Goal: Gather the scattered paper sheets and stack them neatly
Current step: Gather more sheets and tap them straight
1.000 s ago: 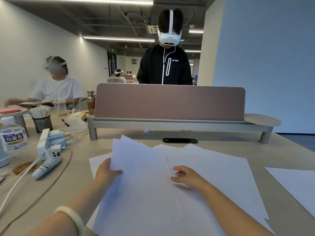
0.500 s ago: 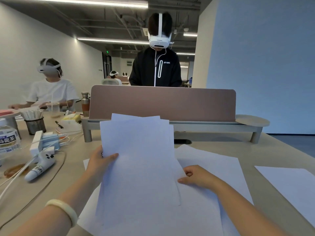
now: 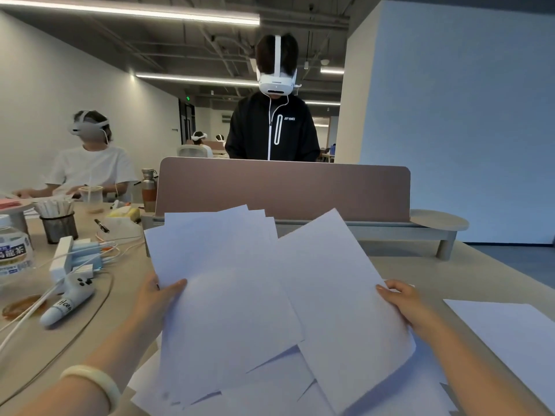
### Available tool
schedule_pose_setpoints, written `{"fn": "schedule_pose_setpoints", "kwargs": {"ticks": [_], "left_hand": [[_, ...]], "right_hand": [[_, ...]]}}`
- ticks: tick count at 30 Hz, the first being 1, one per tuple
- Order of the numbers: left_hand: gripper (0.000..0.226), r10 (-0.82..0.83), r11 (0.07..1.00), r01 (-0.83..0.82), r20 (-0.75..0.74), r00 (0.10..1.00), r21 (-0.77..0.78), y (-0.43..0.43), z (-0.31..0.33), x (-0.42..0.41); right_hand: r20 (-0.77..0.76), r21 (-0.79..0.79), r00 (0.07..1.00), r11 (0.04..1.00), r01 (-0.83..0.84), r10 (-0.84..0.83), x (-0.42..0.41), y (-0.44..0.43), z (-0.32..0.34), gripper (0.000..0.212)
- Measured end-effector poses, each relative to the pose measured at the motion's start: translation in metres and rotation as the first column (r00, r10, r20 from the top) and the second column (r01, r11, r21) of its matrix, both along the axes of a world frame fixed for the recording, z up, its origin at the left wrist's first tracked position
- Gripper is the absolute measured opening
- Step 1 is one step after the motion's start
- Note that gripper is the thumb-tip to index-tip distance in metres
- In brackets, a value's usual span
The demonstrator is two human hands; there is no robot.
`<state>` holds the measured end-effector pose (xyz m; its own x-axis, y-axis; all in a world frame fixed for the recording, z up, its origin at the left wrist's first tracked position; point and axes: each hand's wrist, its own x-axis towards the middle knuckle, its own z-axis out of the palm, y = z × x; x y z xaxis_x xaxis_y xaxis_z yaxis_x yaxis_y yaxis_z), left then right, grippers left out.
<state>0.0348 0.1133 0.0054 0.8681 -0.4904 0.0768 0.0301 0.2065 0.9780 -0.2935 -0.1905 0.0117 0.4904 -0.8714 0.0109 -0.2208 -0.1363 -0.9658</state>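
Note:
Several white paper sheets are lifted off the table in front of me. My left hand point(image 3: 156, 298) grips the left edge of a fanned bunch of sheets point(image 3: 222, 283). My right hand point(image 3: 405, 301) holds the right edge of a tilted sheet point(image 3: 333, 295) that overlaps the bunch. More sheets point(image 3: 270, 388) lie flat on the table beneath them. One separate sheet point(image 3: 510, 334) lies on the table at the right.
A pink divider screen point(image 3: 282, 190) on a grey shelf stands across the table, with a person in a headset behind it. At the left are a white controller point(image 3: 67, 301), cables, a charger block, a bottle point(image 3: 13, 247) and a pen cup point(image 3: 58, 226). Another person sits far left.
My right hand has moved from resting on the flat sheets to lifting a sheet by its right edge. The left hand's bunch has risen higher and fanned out.

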Motion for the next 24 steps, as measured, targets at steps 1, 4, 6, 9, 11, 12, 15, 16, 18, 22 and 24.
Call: {"fn": "schedule_pose_setpoints", "kwargs": {"ticks": [1,4,6,9,11,12,15,16,18,22,24], "left_hand": [[0.035,-0.018,1.000,0.018,0.004,1.000,0.000,-0.001,-0.001,-0.003],[0.035,-0.047,0.999,0.046,-0.015,0.999,-0.013,-0.009,-0.004,-0.011],[0.031,-0.060,0.998,0.060,-0.029,0.998,-0.017,-0.017,-0.003,-0.017],[0.032,-0.104,0.994,0.104,-0.025,0.994,-0.021,-0.027,-0.002,-0.026],[0.035,-0.126,0.992,0.125,-0.016,0.992,-0.017,-0.033,0.000,-0.034],[0.038,-0.130,0.991,0.130,-0.009,0.991,-0.009,-0.035,0.000,-0.036],[0.048,-0.133,0.991,0.132,0.019,0.991,0.022,-0.042,0.002,-0.045],[0.049,-0.120,0.992,0.119,0.029,0.992,0.032,-0.044,0.004,-0.048],[0.047,-0.103,0.993,0.099,0.062,0.993,0.063,-0.046,0.007,-0.053],[0.041,-0.110,0.990,0.096,0.139,0.984,0.105,-0.049,0.020,-0.060],[0.040,-0.119,0.990,0.104,0.152,0.981,0.098,-0.049,0.027,-0.063]], "right_hand": [[0.023,0.037,1.000,0.999,-0.001,0.000,0.000,0.001,-0.002,0.010],[0.102,0.107,0.995,0.994,-0.030,0.019,0.011,0.012,-0.004,0.006],[0.153,0.108,0.987,0.992,-0.069,0.052,0.022,0.022,-0.004,0.010],[0.183,0.102,0.974,0.983,-0.150,0.129,0.039,0.043,-0.004,0.014],[0.178,0.098,0.966,0.973,-0.208,0.189,0.050,0.056,-0.004,0.019],[0.161,0.084,0.961,0.968,-0.238,0.223,0.054,0.062,-0.005,0.021],[0.069,0.054,0.943,0.943,-0.328,0.324,0.062,0.079,-0.006,0.022],[0.047,0.042,0.942,0.942,-0.333,0.331,0.064,0.082,-0.005,0.021],[-0.011,-0.035,0.979,0.978,-0.205,0.204,0.067,0.078,-0.001,0.021],[-0.056,0.107,0.981,0.978,-0.179,0.186,0.069,0.056,0.004,0.083],[0.019,0.182,0.959,0.942,-0.283,0.284,0.072,0.053,0.006,0.087]]}}
